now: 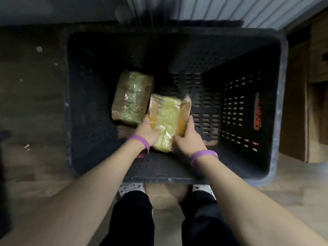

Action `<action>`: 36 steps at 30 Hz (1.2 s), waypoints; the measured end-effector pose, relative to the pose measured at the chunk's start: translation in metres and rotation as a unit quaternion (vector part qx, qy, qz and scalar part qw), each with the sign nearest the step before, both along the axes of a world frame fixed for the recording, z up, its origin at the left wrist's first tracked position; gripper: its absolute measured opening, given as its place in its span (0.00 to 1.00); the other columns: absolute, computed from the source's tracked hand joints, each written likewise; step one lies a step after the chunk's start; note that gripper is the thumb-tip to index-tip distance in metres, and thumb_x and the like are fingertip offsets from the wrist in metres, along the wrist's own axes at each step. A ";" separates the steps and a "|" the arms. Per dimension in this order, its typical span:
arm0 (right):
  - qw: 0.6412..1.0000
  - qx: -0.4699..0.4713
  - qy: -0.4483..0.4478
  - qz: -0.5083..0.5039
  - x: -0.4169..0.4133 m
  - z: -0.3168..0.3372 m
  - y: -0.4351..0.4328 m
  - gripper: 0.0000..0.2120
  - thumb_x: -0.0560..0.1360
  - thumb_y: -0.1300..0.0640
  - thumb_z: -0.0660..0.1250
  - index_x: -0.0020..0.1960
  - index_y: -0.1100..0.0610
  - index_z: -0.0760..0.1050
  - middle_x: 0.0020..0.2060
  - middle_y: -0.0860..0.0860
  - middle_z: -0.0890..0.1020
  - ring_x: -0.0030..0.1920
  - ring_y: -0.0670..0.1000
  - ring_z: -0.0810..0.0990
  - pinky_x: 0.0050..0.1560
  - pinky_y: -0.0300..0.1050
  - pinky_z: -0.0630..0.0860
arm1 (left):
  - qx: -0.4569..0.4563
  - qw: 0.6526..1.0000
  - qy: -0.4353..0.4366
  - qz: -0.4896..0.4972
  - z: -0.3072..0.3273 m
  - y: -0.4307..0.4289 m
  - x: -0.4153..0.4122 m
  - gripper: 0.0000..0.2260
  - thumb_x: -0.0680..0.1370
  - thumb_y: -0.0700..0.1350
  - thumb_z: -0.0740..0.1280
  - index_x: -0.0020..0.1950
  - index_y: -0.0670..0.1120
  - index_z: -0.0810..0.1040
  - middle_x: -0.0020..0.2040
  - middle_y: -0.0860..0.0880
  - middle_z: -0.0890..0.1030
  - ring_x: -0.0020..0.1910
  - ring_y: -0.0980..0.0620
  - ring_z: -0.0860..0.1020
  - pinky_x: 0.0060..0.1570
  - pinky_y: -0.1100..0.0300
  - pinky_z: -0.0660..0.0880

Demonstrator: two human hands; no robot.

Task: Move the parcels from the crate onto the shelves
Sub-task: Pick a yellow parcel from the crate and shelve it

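A dark perforated plastic crate [282, 103] stands on the wooden floor [32, 103], seen from straight above. Two tape-wrapped cardboard parcels lie inside it. The nearer parcel [166, 119] sits close to the crate's middle, toward 6 o'clock, and both hands hold it. The left hand [147, 130] grips its 9 o'clock edge with the thumb laid over the top. The right hand [188, 137] curls round its 3 o'clock edge. Whether this parcel is resting on the crate bottom or lifted off it, I cannot tell. The second parcel [132, 96] lies at 10 o'clock from the first, just beside it, their corners overlapping in view. Each wrist wears a purple band [204, 155]. Cardboard boxes [298, 103] stand outside the crate at 3 o'clock. White shoes [131, 188] show at 6 o'clock, below the crate's near rim.
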State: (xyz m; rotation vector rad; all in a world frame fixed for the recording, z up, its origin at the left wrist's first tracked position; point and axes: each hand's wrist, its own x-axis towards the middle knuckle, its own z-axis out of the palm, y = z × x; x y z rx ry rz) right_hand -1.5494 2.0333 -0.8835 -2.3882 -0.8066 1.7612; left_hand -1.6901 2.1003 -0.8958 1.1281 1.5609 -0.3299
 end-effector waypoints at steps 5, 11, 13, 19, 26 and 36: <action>0.996 0.022 0.028 -0.080 0.006 0.057 -0.005 0.39 0.76 0.58 0.64 0.79 0.48 0.45 0.60 0.54 0.79 0.55 0.55 0.78 0.56 0.45 0.73 | 0.017 0.998 -0.021 0.064 0.054 -0.009 0.006 0.30 0.74 0.42 0.64 0.74 0.51 0.60 0.65 0.51 0.72 0.59 0.48 0.75 0.61 0.50 0.73; 0.992 0.085 0.023 -0.086 0.013 0.208 0.004 0.37 0.76 0.59 0.64 0.78 0.46 0.48 0.57 0.54 0.80 0.52 0.57 0.80 0.56 0.54 0.77 | 0.032 0.992 -0.054 0.105 0.211 -0.005 0.009 0.31 0.75 0.42 0.64 0.75 0.53 0.56 0.70 0.52 0.66 0.62 0.51 0.72 0.58 0.55 0.74; 0.989 0.121 0.013 -0.088 0.015 0.278 0.008 0.36 0.76 0.59 0.65 0.78 0.45 0.52 0.57 0.51 0.80 0.51 0.53 0.80 0.56 0.51 0.77 | 0.041 0.990 -0.075 0.112 0.285 0.000 0.005 0.31 0.76 0.44 0.64 0.76 0.55 0.56 0.70 0.54 0.66 0.60 0.53 0.74 0.45 0.66 0.74; 0.958 0.256 0.016 -0.131 0.008 0.473 0.025 0.29 0.77 0.58 0.65 0.74 0.43 0.62 0.65 0.46 0.77 0.61 0.47 0.78 0.64 0.52 0.74 | 0.126 0.973 -0.144 0.130 0.495 0.017 -0.008 0.25 0.76 0.45 0.68 0.71 0.53 0.64 0.64 0.52 0.75 0.58 0.51 0.78 0.58 0.49 0.76; 0.905 0.400 -0.018 -0.142 -0.010 0.644 0.033 0.23 0.78 0.58 0.67 0.70 0.43 0.70 0.55 0.33 0.77 0.56 0.33 0.77 0.63 0.41 0.74 | 0.229 0.944 -0.186 0.146 0.677 0.013 -0.028 0.26 0.75 0.45 0.66 0.73 0.56 0.64 0.66 0.54 0.72 0.62 0.53 0.74 0.63 0.49 0.73; 0.833 0.518 0.008 -0.193 0.005 0.763 0.036 0.19 0.80 0.63 0.62 0.70 0.50 0.72 0.55 0.45 0.82 0.51 0.39 0.81 0.56 0.43 0.79 | 0.425 0.851 -0.254 0.176 0.796 0.000 -0.057 0.19 0.80 0.41 0.62 0.69 0.55 0.69 0.66 0.58 0.71 0.63 0.62 0.70 0.60 0.71 0.65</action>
